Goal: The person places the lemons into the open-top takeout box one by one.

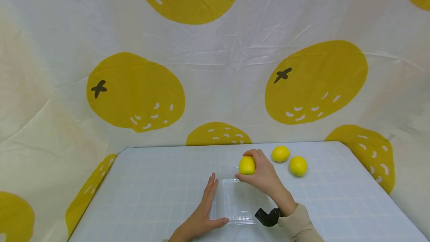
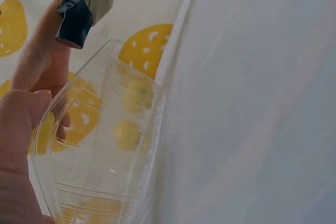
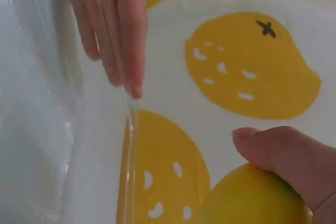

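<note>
My right hand (image 1: pixel 263 174) grips a yellow lemon (image 1: pixel 246 165) between thumb and fingers, above the far part of a clear plastic container (image 1: pixel 235 201). In the right wrist view the thumb lies over the lemon (image 3: pixel 252 200), whose lower part is cut off. Beside the container's left wall is my left hand (image 1: pixel 203 212), fingers extended and thumb spread along the near side. The left wrist view shows the left hand (image 2: pixel 21 140) at the rim of the open container (image 2: pixel 94 177). Inside the container, no lemon shows.
Two more lemons, a farther one (image 1: pixel 280 154) and a nearer one (image 1: pixel 298 166), lie on the table to the right of my right hand. A pale checked cloth covers the table (image 1: pixel 151 182). Behind it hangs a white curtain (image 1: pixel 221 92) printed with big yellow fruits.
</note>
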Motion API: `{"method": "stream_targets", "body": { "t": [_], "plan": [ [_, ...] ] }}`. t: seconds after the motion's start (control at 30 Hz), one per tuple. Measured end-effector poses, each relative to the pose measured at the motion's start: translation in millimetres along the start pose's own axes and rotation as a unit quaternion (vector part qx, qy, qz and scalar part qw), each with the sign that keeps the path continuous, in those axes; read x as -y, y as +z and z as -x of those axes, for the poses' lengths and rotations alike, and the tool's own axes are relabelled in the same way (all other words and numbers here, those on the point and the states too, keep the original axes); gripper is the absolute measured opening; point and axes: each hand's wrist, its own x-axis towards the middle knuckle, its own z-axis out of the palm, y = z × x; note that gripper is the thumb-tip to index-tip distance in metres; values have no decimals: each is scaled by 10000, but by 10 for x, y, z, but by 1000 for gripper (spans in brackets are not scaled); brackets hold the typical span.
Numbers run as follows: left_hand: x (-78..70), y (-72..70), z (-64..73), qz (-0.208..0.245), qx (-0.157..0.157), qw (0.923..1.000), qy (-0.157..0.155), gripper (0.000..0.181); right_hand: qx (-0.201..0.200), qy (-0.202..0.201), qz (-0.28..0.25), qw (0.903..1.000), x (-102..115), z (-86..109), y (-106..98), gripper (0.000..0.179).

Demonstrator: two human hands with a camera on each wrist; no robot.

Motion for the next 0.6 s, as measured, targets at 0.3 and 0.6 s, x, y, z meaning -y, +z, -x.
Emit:
{"method": "stream_targets", "body": {
  "t": [0.3,0.6],
  "plan": [
    [0,-2,16,98,41,9999,8,109,1004,115,391,9941,68,-15,280,58],
    [-31,-7,17,83,12,10000,-16,108,1860,-51,302,9821,-2,11,448,61]
  ]
}}
